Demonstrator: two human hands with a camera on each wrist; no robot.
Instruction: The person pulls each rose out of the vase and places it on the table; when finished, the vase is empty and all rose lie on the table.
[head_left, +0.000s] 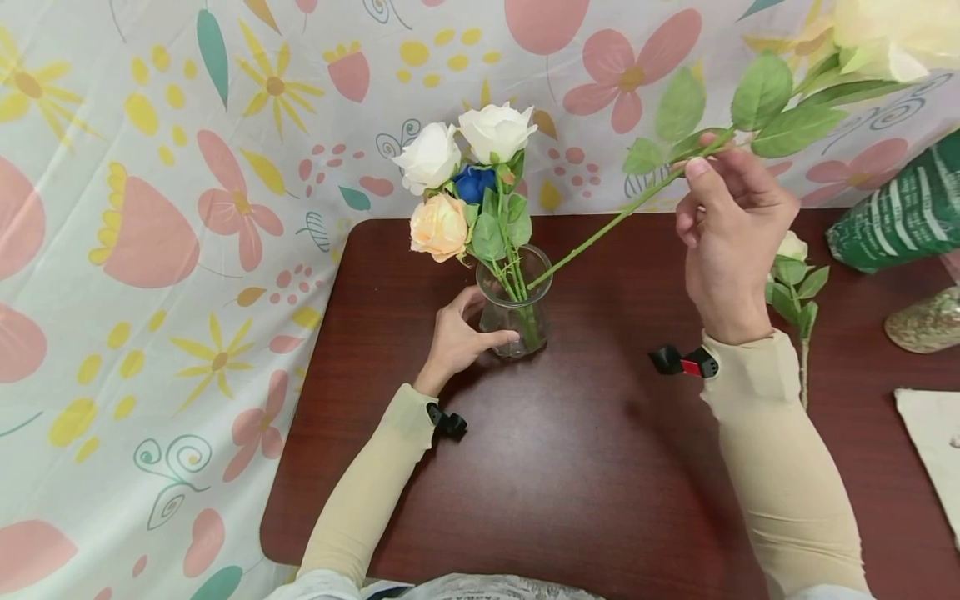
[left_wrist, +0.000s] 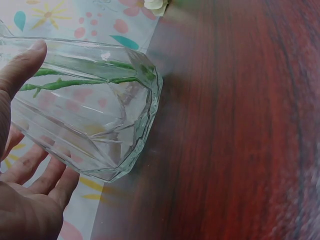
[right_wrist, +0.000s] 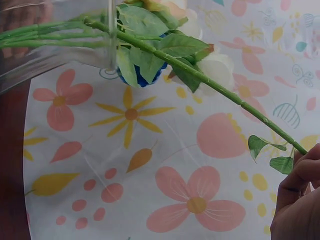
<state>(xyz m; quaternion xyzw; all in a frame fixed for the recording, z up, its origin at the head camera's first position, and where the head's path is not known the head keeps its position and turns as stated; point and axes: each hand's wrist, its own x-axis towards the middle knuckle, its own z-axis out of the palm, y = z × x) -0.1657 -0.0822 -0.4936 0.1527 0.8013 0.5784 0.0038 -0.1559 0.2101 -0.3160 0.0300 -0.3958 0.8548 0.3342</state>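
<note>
My left hand (head_left: 459,335) holds a clear faceted glass vase (head_left: 495,321) low on its side, thumb in front and fingers around the far side. In the vase stand two white roses (head_left: 497,132), a blue rose (head_left: 474,183) and a peach rose (head_left: 438,227). Up to the right, my right hand (head_left: 738,225) pinches the green stem (head_left: 607,229) of a pale cream rose (head_left: 896,37), partly cut off by the frame. The stem slants down to the left, and its cut end (right_wrist: 89,21) is at the vase mouth, as the right wrist view shows.
Right of my right forearm another white rose (head_left: 792,247) lies on the brown table (head_left: 592,467). Farther right are a green wrapped package (head_left: 900,204), a jar-like container of grainy material (head_left: 926,321) and a pale cloth (head_left: 930,450). A flower-patterned curtain (head_left: 150,275) hangs behind and left.
</note>
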